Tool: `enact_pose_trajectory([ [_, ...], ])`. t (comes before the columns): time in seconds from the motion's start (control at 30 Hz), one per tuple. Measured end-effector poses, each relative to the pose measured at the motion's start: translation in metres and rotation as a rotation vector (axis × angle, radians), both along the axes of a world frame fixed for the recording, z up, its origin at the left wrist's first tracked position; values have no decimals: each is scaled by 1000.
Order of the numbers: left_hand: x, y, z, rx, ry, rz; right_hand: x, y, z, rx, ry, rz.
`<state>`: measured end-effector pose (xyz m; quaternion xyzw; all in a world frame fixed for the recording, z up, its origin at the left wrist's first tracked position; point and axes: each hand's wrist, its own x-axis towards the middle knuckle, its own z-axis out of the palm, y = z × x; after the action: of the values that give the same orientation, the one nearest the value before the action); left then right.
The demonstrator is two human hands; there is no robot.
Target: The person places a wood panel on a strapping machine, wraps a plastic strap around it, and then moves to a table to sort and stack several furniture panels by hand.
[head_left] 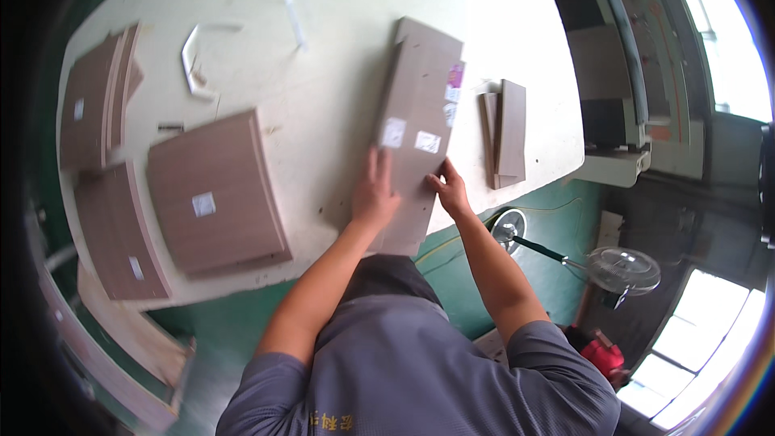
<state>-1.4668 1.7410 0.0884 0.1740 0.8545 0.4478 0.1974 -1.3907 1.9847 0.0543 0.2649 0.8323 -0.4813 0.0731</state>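
Observation:
A stack of long, brownish wood-grain panels [421,81] lies in front of me, its near end by my body. White paper labels and one purple-and-white label are stuck to its top face. My left hand [376,195] rests along the stack's left edge, fingers stretched out and a little blurred. At the right edge, my right hand [452,190] grips the side, thumb on top; its other fingers are partly hidden.
On the white table [323,105], labelled panel stacks [214,194] stand at left, smaller panels [512,133] at right. A bent white strip [189,60] and a straight white strip [292,12] lie farther back. A fan [622,269] stands beyond the table's right corner.

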Motion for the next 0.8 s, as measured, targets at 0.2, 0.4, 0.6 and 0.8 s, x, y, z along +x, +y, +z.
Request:
enact_pose_trajectory([
  [0.2,4,7,13,-168,57,0,-1,167,33,806,-329,-282],
  [0.4,8,18,6,-219,102,-3,44,223,8,733,-197,-202],
  [0.6,22,16,-5,-185,116,26,74,248,1,738,-113,85],
  [0.8,0,7,18,-263,-37,-133,61,250,-3,675,-252,-97],
])
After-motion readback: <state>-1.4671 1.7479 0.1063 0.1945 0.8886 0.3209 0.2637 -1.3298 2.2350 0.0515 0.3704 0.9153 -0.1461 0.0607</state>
